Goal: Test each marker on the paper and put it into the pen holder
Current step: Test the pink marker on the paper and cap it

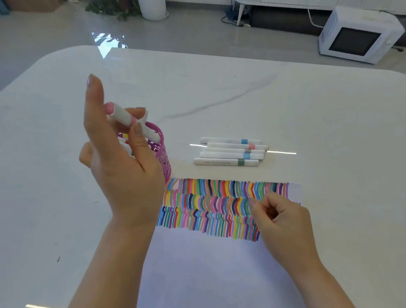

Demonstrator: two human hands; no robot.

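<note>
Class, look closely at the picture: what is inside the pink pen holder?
Inside the pen holder, a few white markers show through its cut-out wall and over the rim. The left hand, holding a pink marker, covers most of it, so their number and the bottom cannot be seen.

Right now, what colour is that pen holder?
Pinkish purple with a cut-out pattern; the pen holder shows in the head view, partly behind the left hand.

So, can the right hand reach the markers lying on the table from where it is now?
Probably yes: the right hand holds nothing and rests on the paper, and nothing stands between it and the row of markers.
</note>
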